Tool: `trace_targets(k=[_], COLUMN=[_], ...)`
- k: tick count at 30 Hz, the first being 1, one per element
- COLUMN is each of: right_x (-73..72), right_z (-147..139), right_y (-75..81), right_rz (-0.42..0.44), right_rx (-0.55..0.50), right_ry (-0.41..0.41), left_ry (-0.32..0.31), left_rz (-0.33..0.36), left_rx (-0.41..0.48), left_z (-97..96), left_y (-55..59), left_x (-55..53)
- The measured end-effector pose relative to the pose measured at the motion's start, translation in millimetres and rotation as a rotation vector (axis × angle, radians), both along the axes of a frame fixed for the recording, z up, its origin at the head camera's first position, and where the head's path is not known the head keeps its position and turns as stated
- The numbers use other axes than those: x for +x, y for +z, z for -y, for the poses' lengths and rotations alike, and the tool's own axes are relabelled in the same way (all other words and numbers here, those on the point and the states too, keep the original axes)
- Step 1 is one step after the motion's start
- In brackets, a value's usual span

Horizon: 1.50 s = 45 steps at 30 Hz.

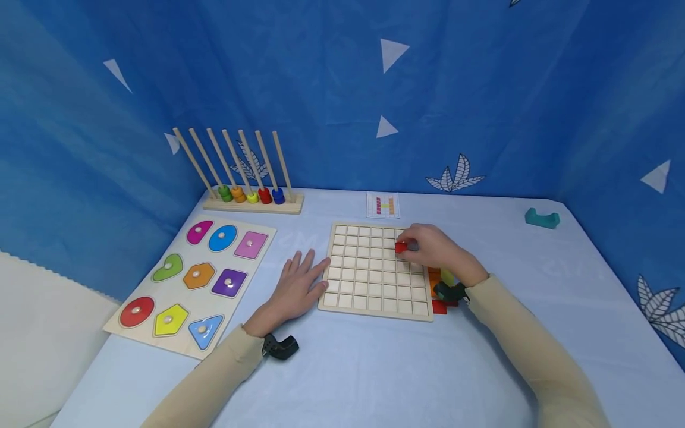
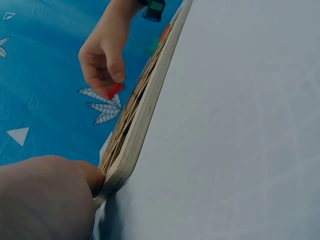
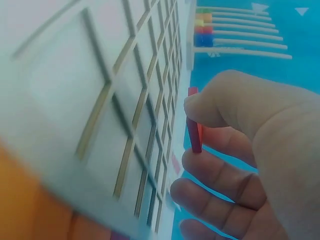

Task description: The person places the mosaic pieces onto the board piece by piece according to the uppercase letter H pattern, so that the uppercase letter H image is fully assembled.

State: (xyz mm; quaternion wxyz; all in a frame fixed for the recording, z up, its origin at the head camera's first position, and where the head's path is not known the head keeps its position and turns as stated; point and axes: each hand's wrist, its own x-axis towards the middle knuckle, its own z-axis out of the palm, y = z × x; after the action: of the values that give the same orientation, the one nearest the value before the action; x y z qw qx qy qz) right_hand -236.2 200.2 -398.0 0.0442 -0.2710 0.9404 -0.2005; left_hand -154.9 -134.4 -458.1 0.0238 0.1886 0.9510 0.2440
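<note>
A wooden grid board (image 1: 369, 270) with square cells lies flat on the table. My right hand (image 1: 430, 245) is over its right side and pinches a small red square tile (image 1: 401, 247) between thumb and fingers. In the right wrist view the red tile (image 3: 195, 120) is seen edge-on, held apart from the grid. My left hand (image 1: 299, 285) lies with fingers spread at the board's left edge, its fingertips touching the frame. Orange, red and yellow-green tiles (image 1: 439, 307) lie by the board's right edge, partly hidden under my right wrist.
A small pattern card (image 1: 383, 205) lies behind the board. On the left are a shape puzzle board (image 1: 179, 326) with knobbed pieces and a wooden peg stand (image 1: 251, 206) with coloured beads. A teal curved block (image 1: 542, 219) sits at the far right.
</note>
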Motion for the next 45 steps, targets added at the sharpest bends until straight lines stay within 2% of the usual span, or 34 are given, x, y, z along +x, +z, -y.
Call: trace_targets(k=[10,19,34,45], right_x=[-17.3,-22.9,-27.8,-36.6], right_z=[21.2,34.0,44.1,55.9], right_y=[-1.7,-6.9,-5.4,-9.5], right_rz=[0.0,-0.009,0.037,0.044], right_rx=[-0.054,-0.08,-0.09,-0.069], right_ry=[0.031,0.078,0.042,0.056], left_ry=[0.007,0.011,0.004,0.009], left_rz=[0.015,0.018,0.019,0.021], left_rx=[-0.002,-0.015,-0.013,-0.005], left_z=[-1.3,1.0,-0.2,-0.6], left_y=[2.8,1.9,-0.6,-1.4], left_x=[-2.4,-2.4,-3.6,-2.2])
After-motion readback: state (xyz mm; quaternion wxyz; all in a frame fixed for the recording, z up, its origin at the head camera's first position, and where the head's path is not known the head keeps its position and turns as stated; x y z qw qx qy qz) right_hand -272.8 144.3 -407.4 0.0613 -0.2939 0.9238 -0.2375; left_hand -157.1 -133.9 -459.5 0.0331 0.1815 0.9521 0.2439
